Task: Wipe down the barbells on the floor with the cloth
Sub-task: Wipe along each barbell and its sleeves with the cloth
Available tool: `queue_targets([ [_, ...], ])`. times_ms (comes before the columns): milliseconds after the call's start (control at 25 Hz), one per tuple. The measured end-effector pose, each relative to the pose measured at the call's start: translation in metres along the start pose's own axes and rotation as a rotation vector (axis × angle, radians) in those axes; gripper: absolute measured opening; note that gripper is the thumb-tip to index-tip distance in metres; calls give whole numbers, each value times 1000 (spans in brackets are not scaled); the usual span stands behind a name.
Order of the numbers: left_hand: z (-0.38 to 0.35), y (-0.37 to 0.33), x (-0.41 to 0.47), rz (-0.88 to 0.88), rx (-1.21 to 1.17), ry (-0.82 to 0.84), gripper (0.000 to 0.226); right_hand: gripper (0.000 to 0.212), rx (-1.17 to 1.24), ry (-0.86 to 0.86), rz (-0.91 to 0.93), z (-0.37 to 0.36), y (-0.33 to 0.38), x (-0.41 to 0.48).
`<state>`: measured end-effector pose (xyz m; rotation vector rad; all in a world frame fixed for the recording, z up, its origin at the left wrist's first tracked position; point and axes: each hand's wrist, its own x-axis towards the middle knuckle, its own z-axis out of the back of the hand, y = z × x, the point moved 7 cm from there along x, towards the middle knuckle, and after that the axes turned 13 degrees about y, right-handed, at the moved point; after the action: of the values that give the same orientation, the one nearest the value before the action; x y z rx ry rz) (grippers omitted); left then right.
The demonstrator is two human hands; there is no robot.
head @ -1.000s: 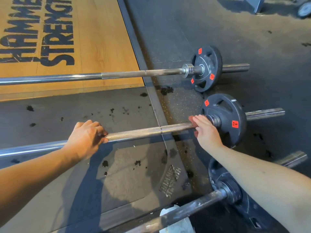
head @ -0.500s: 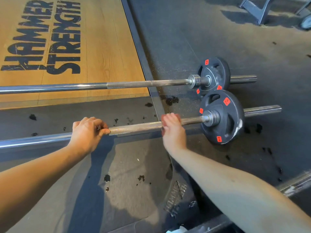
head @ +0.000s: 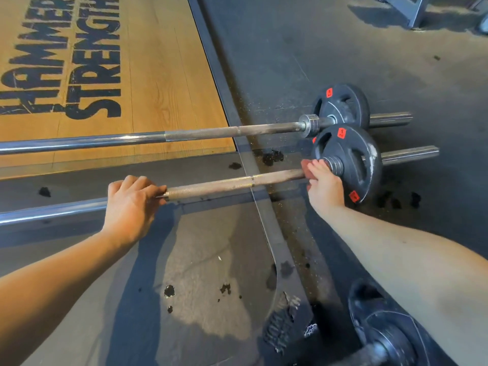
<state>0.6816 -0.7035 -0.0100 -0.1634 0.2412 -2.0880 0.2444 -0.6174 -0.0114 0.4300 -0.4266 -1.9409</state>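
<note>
Two barbells lie side by side on the floor. The near barbell runs from left to right and carries a black plate with red labels. My left hand grips its shaft where the smooth part meets the knurling. My right hand presses a reddish cloth around the shaft, right against the collar by the plate. Most of the cloth is hidden under my fingers. The far barbell lies parallel behind it, with its own black plate.
A wooden lifting platform with black lettering lies at the back left, edged by a metal strip. Dark rubber flooring with worn patches surrounds it. A third barbell's plate sits at the bottom right under my forearm. A rack foot stands far right.
My right hand has slid with the cloth to the right along the near bar, from mid-shaft to the collar by the plate. My left hand has kept its grip.
</note>
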Motion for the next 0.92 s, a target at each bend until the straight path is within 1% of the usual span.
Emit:
queue_targets([
  [80, 1, -1, 7, -32, 11, -12, 22, 55, -27, -55, -21, -13, 18, 2],
  [200, 1, 3, 14, -45, 2, -3, 20, 54, -25, -87, 45, -57, 83, -10],
  [400, 1, 6, 21, -49, -13, 28, 20, 58, 36, -52, 116, -100, 146, -28],
  [520, 1, 7, 22, -58, -25, 35, 19, 64, 59, 25, 232, -125, 187, -41],
  [640, -2, 9, 22, -33, -44, 55, 20, 64, 125, 50, 263, -139, 200, -44],
  [680, -3, 9, 22, -24, -49, 63, 20, 63, 143, 81, 304, -144, 205, -46],
  [800, -3, 8, 20, -18, -47, 72, 16, 56, 191, 235, 560, -164, 233, -66],
  [840, -2, 9, 19, -14, -42, 76, 16, 55, 197, 270, 612, -166, 236, -68],
  [920, -1, 12, 17, 8, -38, 87, 25, 56, 155, 302, 666, -156, 221, -59],
])
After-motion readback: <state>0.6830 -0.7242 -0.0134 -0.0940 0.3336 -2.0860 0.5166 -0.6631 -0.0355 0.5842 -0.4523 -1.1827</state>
